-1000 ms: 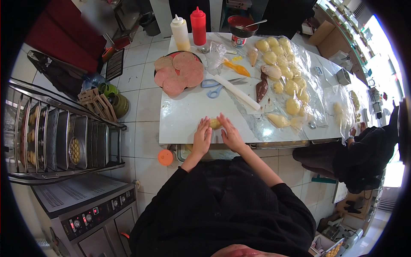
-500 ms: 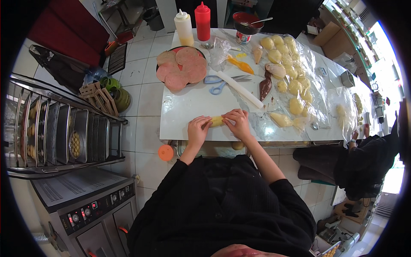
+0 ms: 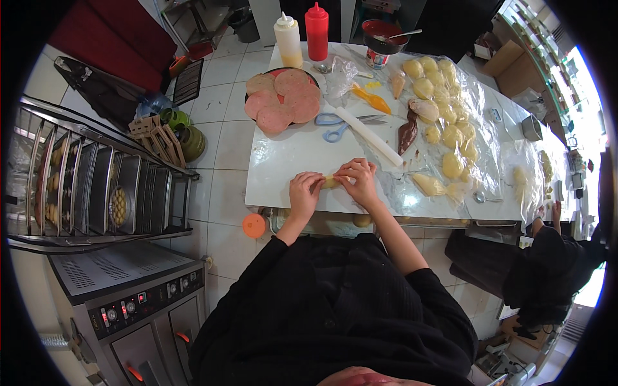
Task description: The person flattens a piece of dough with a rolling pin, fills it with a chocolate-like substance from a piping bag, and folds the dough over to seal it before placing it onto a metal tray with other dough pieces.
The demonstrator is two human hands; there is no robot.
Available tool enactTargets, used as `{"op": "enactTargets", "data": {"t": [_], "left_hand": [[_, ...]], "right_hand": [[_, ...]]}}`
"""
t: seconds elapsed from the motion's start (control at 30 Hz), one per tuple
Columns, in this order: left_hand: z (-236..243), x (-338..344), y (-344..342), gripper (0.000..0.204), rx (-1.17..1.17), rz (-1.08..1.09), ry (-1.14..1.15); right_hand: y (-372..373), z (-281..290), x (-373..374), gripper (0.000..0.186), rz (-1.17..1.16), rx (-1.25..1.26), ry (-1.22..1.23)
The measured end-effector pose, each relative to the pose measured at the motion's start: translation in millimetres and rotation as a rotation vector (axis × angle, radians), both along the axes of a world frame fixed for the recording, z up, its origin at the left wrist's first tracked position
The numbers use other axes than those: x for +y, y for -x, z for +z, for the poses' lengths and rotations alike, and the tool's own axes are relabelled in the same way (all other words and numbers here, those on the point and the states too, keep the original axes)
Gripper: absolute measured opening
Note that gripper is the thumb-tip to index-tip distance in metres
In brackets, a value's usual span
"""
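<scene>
A short roll of pale yellow dough lies at the near edge of the white marble-look table. My left hand pinches its left end, and my right hand pinches the right end. Fingers cover much of the roll. Beyond my hands rest a white rolling pin and blue-handled scissors. Round pink meat slices overlap on a dark-rimmed plate at the far left. To the right are a piping bag of dark brown filling and one of pale yellow filling.
Many dough balls sit under clear plastic at the right. A white squeeze bottle, a red one and a bowl with a spoon stand at the back. A tray rack and oven are left; another person works right.
The whole view has shifted slightly. My fingers have come closer together over the dough roll, so less of it shows. At the right, the other person's arm has moved.
</scene>
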State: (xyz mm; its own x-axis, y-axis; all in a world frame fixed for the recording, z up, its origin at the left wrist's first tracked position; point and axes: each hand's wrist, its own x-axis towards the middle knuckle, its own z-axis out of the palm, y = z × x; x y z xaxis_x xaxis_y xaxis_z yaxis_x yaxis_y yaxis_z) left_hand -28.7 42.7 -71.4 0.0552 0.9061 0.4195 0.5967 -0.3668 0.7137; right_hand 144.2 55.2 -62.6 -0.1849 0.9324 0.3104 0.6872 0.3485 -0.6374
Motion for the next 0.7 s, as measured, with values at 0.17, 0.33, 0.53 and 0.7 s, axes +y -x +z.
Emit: {"op": "enactTargets", "data": {"t": [0.17, 0.33, 0.53, 0.7], "left_hand": [[9, -4, -7, 0.009, -0.142, 0.037, 0.09], [4, -3, 13, 0.009, 0.04, 0.037, 0.051], [-3, -5, 10, 0.006, 0.084, 0.097, 0.004], [1, -8, 6, 0.007, 0.096, 0.098, 0.017]], "right_hand": [[5, 0, 1, 0.015, 0.073, -0.004, 0.011], [10, 11, -1, 0.014, 0.05, 0.046, -0.039], [13, 6, 2, 0.012, 0.052, 0.005, -0.049], [22, 13, -3, 0.008, 0.027, 0.083, -0.092]]}}
